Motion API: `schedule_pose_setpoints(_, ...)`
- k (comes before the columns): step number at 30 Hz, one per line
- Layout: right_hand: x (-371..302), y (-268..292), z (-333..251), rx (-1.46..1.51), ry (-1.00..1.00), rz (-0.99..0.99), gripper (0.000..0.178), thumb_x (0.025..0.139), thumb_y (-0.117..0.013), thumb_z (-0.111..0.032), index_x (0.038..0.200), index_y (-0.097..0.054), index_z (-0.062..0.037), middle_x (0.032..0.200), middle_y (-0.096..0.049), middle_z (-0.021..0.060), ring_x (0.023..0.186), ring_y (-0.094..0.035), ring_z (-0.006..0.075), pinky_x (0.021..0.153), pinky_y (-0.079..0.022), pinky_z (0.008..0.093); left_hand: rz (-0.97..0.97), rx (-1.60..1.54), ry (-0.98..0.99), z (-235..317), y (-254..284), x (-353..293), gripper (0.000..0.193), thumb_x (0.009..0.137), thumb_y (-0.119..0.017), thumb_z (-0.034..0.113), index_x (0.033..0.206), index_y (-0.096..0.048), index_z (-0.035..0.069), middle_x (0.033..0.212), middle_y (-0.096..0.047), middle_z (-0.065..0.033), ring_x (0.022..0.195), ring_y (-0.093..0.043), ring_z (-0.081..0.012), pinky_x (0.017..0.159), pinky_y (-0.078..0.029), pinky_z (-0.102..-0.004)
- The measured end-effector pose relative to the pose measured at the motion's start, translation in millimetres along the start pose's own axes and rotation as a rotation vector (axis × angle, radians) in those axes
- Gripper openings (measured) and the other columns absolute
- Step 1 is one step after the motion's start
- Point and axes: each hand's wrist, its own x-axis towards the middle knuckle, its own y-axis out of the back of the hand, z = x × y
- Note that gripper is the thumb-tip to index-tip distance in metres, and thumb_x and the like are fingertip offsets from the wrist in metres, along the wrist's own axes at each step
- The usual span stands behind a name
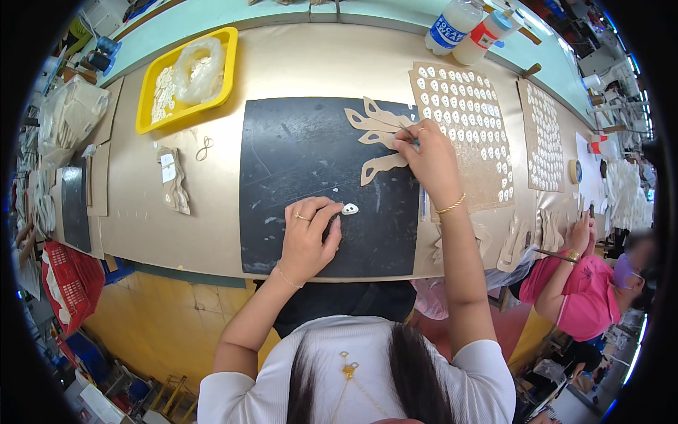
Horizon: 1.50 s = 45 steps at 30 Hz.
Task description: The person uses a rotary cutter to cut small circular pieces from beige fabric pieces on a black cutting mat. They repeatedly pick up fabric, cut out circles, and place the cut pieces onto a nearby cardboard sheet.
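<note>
Left hand [311, 237], mat's [282, 152] near half: touching white piece [350, 209], grasp unclear. Right hand [431, 159], mat's right edge: grasping thin tool [407, 132].

The person's left forearm [248, 326] slants from the lower left up toward the centre of the frame, bent at the elbow. The left hand [309, 237] sits near the middle, knuckles up, fingers curled and directed right, with the thumb beneath the index finger. The right forearm [462, 265] rises more steeply, right of centre, extended farther. The right hand [429, 162] is higher, its wrist slightly bent and its fingertips pinched together, directed left.
</note>
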Motion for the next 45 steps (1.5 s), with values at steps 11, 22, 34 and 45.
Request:
schedule_pose_setpoints(11,-0.2,-3.7,-12.6,0.080,-0.073,-0.121,0.023,0.084,-0.077,-0.013,0.102,-0.070,-0.0018,0.089,-0.071,0.0133,0.077,-0.068,0.0248,0.077,-0.053,0.0363,0.014,-0.064,-0.011,-2.3,2.8,0.8,0.031,0.080,-0.071,0.001,0.110,-0.066,0.006,0.108,-0.063,-0.0077,0.102,-0.062,-0.0257,0.092,-0.042,-0.0391)
schedule_pose_setpoints(22,-50.3,-4.0,-5.2,0.455,-0.095,-0.157,0.042,0.084,-0.078,-0.009,0.124,-0.066,-0.0005,0.103,-0.072,0.0094,0.086,-0.065,0.0146,0.077,-0.051,0.0290,0.017,-0.130,0.094,1.3,11.6,-13.3,0.031,0.082,-0.068,-0.002,0.113,-0.065,0.002,0.113,-0.064,-0.0141,0.106,-0.062,-0.0313,0.093,-0.046,-0.0395)
schedule_pose_setpoints(34,-63.9,6.7,-5.3,-0.025,-0.253,-0.147,0.037,0.085,-0.079,-0.015,0.117,-0.069,0.0006,0.097,-0.074,0.0174,0.083,-0.072,0.0276,0.073,-0.053,0.0347,-0.005,-0.089,0.058,-0.4,10.5,-13.0,0.035,0.082,-0.069,0.001,0.116,-0.065,0.004,0.113,-0.064,-0.0107,0.107,-0.061,-0.0306,0.096,-0.045,-0.0425)
schedule_pose_setpoints(45,-77.4,10.5,-17.1,0.236,0.008,-0.101,0.024,0.084,-0.078,-0.005,0.107,-0.073,-0.0013,0.094,-0.073,0.0140,0.082,-0.070,0.0294,0.075,-0.053,0.0347,-0.022,-0.084,0.035,-0.5,12.2,-13.3,0.031,0.082,-0.070,0.001,0.113,-0.068,0.005,0.110,-0.064,-0.0091,0.106,-0.061,-0.0299,0.096,-0.044,-0.0423)
